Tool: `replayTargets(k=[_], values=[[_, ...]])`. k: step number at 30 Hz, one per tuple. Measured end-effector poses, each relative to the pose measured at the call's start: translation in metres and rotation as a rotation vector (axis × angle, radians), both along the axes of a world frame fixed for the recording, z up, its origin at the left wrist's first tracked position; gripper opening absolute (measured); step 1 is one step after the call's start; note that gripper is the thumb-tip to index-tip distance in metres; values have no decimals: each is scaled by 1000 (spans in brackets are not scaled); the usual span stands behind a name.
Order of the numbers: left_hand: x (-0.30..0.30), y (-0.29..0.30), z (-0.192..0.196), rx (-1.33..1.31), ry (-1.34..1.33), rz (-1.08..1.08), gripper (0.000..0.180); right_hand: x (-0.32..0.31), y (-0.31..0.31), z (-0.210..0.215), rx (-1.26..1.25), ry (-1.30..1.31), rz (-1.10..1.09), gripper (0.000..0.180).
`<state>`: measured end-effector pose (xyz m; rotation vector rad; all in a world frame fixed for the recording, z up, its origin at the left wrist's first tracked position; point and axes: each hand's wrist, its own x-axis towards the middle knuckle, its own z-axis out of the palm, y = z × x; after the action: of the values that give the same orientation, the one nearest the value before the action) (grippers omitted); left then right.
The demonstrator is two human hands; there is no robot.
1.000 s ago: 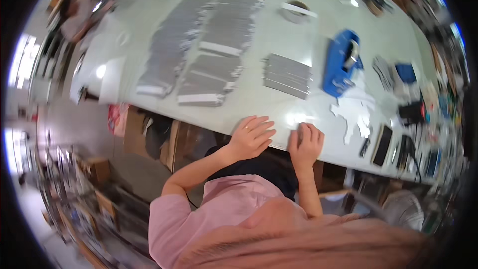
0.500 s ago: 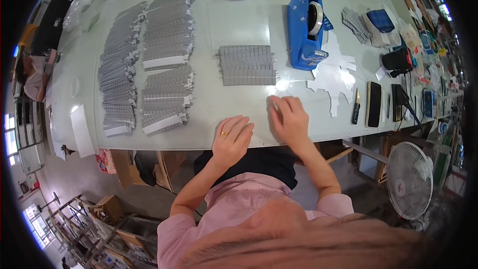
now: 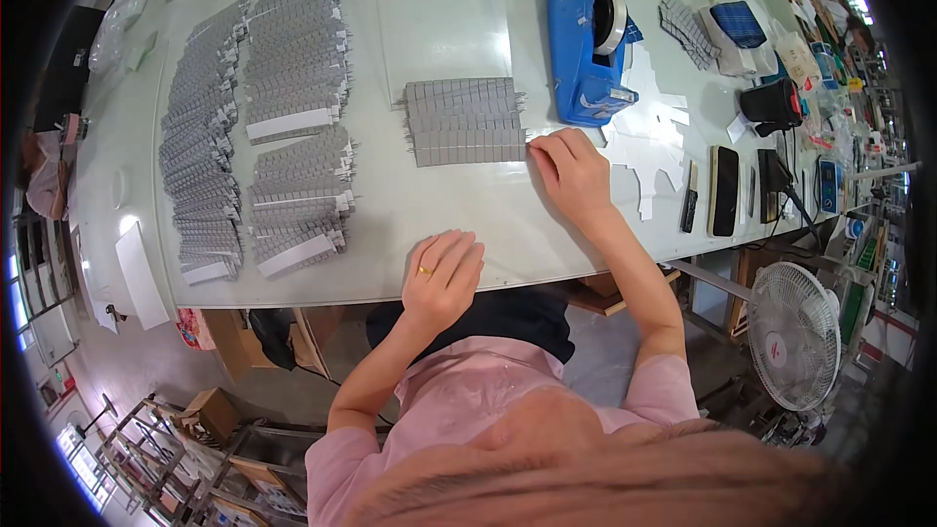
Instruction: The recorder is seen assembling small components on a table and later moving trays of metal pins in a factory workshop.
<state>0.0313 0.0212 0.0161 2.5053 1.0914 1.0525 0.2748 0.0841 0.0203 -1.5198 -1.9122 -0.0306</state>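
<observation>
On the pale surface [image 3: 508, 220], grey strips [image 3: 467, 122] lie just left of the right grip [image 3: 574, 174], whose pinch we cannot tell; beyond it, a blue dispenser [image 3: 573, 54] holds tape [image 3: 615, 24]; left grip [image 3: 439, 283], loosely spread.

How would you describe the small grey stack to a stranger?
On the pale table, look between the long grey rows on the left and the blue tape dispenser. The small grey stack lies there, beside the right hand. Unlike those rows with white strips, it's short and bears none.

Grey gridded strips [image 3: 467, 123], overlapping, flat
</observation>
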Motion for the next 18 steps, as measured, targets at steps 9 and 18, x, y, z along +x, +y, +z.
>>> replayTargets(k=[9, 18], values=[[0, 0, 1, -11, 14, -13, 20, -2, 2, 0, 25, -47, -1, 12], [2, 1, 3, 17, 16, -8, 18, -2, 2, 2, 42, -80, -2, 11]])
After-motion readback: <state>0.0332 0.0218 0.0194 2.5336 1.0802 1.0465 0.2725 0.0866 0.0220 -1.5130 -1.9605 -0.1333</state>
